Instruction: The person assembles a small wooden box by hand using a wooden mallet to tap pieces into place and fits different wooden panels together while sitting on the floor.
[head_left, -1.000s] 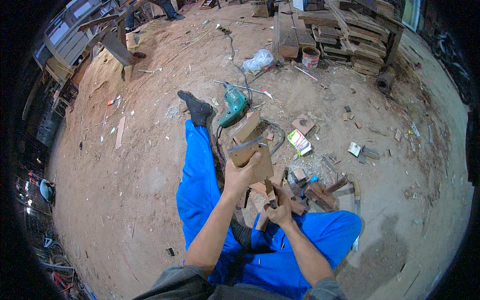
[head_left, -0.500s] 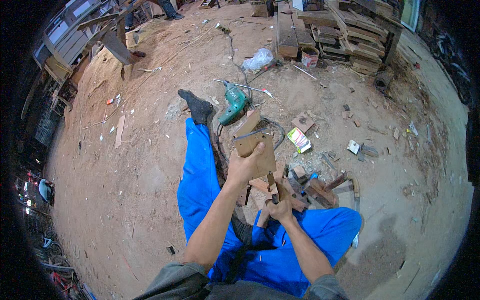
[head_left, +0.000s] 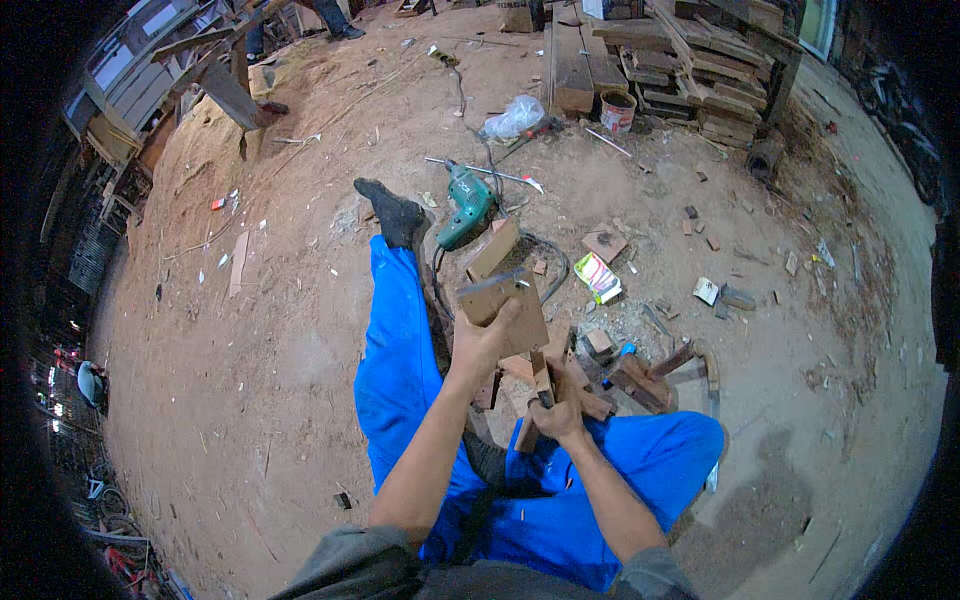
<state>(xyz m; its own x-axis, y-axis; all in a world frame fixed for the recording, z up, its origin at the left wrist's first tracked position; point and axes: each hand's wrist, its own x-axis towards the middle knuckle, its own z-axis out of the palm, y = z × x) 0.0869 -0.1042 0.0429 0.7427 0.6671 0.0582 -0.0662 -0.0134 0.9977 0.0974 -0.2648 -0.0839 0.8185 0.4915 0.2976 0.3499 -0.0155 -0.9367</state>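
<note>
My left hand (head_left: 482, 345) is closed on a flat, pale wooden board (head_left: 515, 315), thumb across its face; small dark holes show near its upper edge. Just beyond stands a second wooden piece (head_left: 494, 250); I cannot tell whether the two are joined. Below the board's lower right corner, my right hand (head_left: 560, 415) grips a narrow, wood-coloured strip (head_left: 542, 378) with a dark lower end. Its upper end meets or nearly meets the board. Whether it is a tool or plain wood is unclear. Both hands are above my blue-trousered legs (head_left: 405, 330).
A green power drill (head_left: 467, 207) lies beyond my foot, its cable looping behind the board. Wood offcuts (head_left: 598, 405) and a hammer (head_left: 680, 360) lie beside my bent right knee. Farther off are a plastic bag (head_left: 515, 118), a bucket (head_left: 617, 110) and stacked planks (head_left: 725, 90).
My left hand has shifted slightly left and tilted the board, its upper edge now lower and nearer me. My right hand has barely moved, still gripping the strip.
</note>
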